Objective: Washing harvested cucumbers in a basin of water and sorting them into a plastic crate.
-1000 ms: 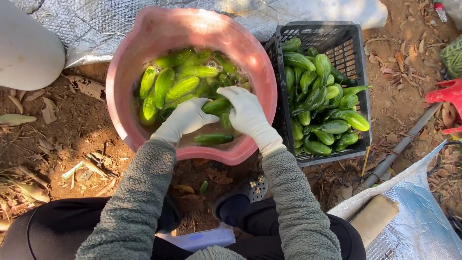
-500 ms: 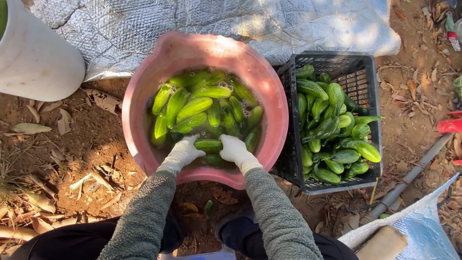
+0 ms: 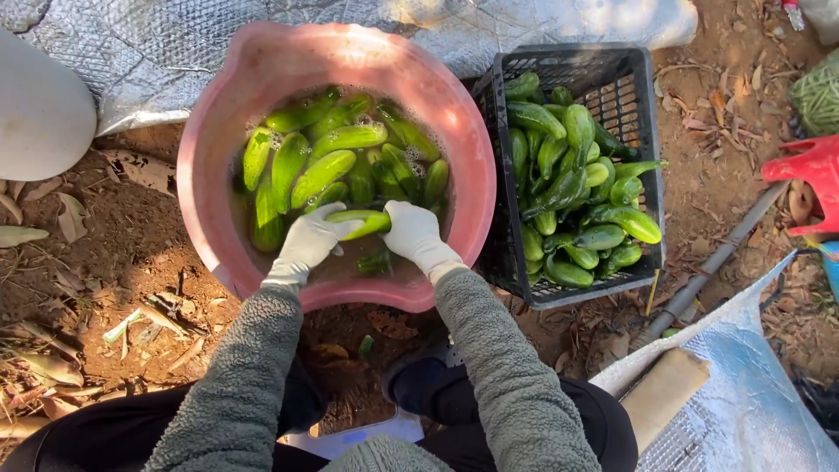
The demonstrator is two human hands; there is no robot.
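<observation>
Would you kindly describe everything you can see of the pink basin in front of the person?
The pink basin is round, wide and looks like plastic, with a thick rolled rim. It sits upright on bare reddish soil, beside a black crate. It holds cloudy water with some bubbles and many green cucumbers. The left hand and right hand, both in white gloves, reach over its near rim, holding one cucumber.

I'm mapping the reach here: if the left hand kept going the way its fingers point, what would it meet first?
Likely the cucumber already between both hands; the left hand points right, toward the right hand beyond it.
</observation>
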